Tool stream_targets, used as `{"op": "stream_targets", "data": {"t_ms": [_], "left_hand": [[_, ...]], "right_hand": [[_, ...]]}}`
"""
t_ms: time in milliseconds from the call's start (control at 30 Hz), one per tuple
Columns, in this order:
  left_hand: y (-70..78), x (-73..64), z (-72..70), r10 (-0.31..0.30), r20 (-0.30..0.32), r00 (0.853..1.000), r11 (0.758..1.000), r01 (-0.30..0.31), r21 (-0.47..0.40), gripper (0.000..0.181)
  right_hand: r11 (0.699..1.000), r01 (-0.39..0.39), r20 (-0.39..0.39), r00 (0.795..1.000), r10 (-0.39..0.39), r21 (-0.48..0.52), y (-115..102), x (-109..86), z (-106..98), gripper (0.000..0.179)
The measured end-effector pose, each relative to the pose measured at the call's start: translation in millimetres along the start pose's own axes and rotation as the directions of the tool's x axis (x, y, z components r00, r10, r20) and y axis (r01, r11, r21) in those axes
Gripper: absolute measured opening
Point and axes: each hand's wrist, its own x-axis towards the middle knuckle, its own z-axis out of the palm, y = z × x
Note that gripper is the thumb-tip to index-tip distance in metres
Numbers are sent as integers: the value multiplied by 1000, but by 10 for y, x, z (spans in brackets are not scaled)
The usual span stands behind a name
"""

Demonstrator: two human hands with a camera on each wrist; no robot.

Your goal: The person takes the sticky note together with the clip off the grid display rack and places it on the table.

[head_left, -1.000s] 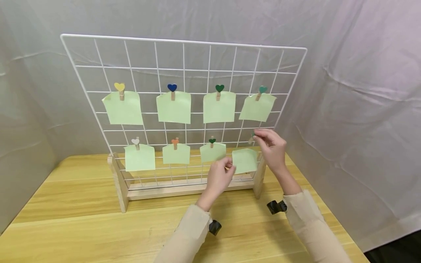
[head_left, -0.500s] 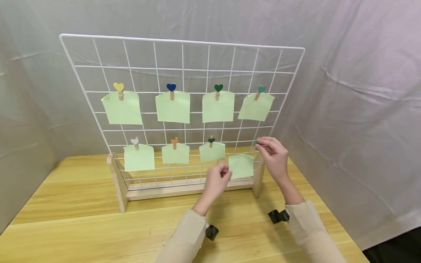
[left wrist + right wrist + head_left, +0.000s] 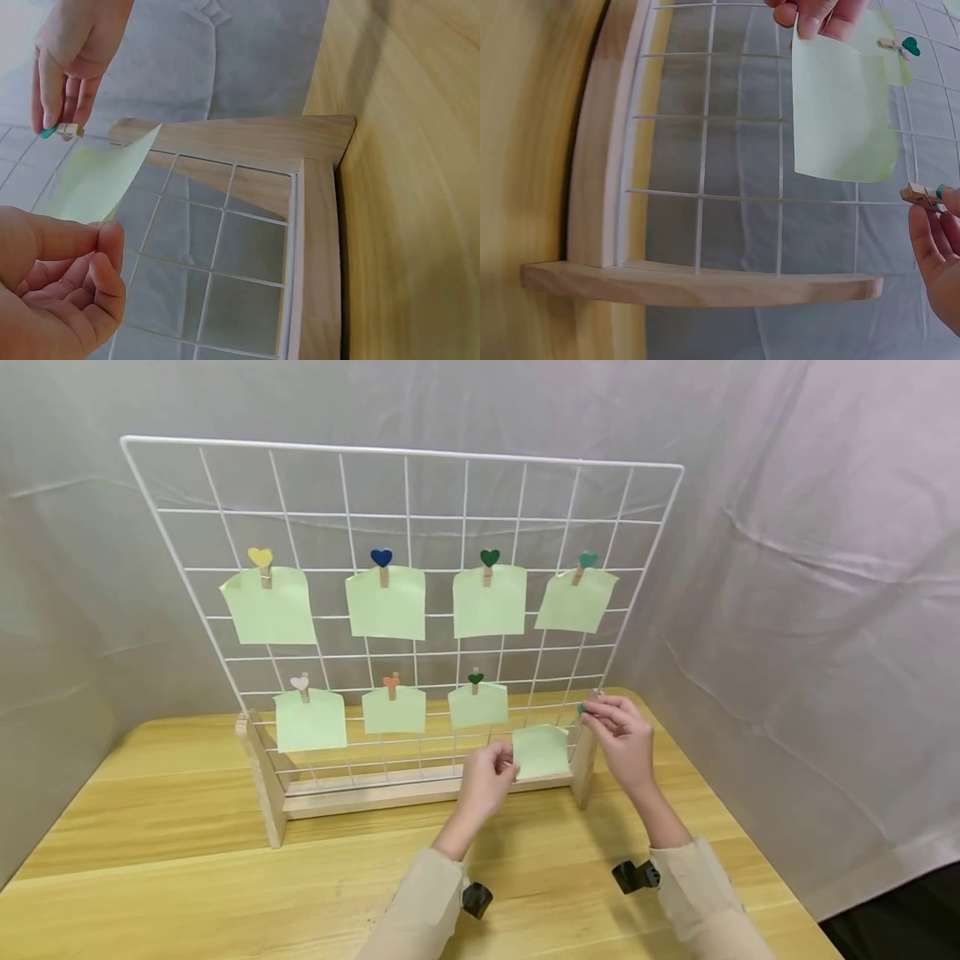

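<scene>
Pinching a pale green sticky note point(image 3: 542, 753) at the white wire grid's point(image 3: 408, 516) four o'clock in the head view, the left hand point(image 3: 483, 779) grasps its edge; the right hand point(image 3: 627, 745), at the note's three o'clock, grips a teal-heart clothespin point(image 3: 581, 709). Left wrist: clothespin at the note's eleven o'clock. Right wrist: clothespin apart, toward five o'clock.

Head view: from above and behind left hand point(image 3: 483, 783) and right hand point(image 3: 630, 750), facing forward and down; farthest back, whole grid point(image 3: 408, 517) and much of table point(image 3: 150, 893) in frame. Left wrist view: close, past left hand toward grid's lower right corner; turned sideways, table at right. Right wrist view: also close, turned opposite way, table at left. Both wrist views share that corner, note point(image 3: 840, 112), clip point(image 3: 919, 196).
</scene>
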Motion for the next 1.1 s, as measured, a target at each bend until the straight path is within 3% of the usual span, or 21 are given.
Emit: {"op": "stream_targets", "data": {"t_ms": [200, 433, 633, 867, 967, 1100], "left_hand": [[-31, -40, 21, -37, 29, 999, 999, 38, -36, 24], [-71, -89, 66, -4, 30, 1000, 995, 7, -95, 40], [-85, -111, 95, 14, 42, 999, 993, -9, -122, 54], [-91, -166, 126, -10, 49, 999, 993, 16, -115, 39], [-100, -188, 146, -40, 61, 997, 992, 47, -117, 31], [-124, -212, 180, -64, 68, 996, 991, 71, -112, 27]], "right_hand": [[999, -25, -13, 1000, 26, 32, 51, -80, -34, 13], [998, -53, -30, 998, 54, 26, 297, -197, -133, 12], [990, -133, -45, 990, 135, 55, 368, -286, -190, 11], [963, -263, -61, 962, 266, 54, 285, -370, -212, 11], [960, -248, -33, 967, 254, 127, 438, -456, -272, 9], [961, -210, 5, 977, 213, 182, 1173, -711, -503, 12]]}}
